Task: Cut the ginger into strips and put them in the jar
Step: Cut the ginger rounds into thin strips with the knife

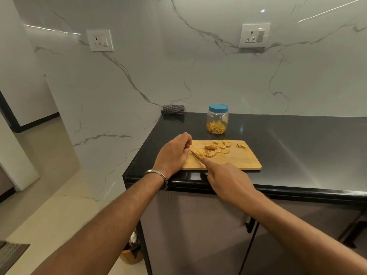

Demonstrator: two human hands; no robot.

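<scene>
the glossy black stone counter (297,147) lies open to the right of the pale wooden cutting board (238,159). behind the board a clear plastic jar with a blue lid (217,119) blocks the far path; a folded checked cloth (173,109) sits against the marble wall at far left.

I see pale yellow ginger slices (222,145) lying flat on the far half of the wooden board (238,158), with a few cut strips (200,153) bunched at its left end beside the knife (195,156) blade. Behind the board stands the clear jar (217,120), upright, its blue lid (218,108) on, with ginger strips piled in its bottom.
</scene>
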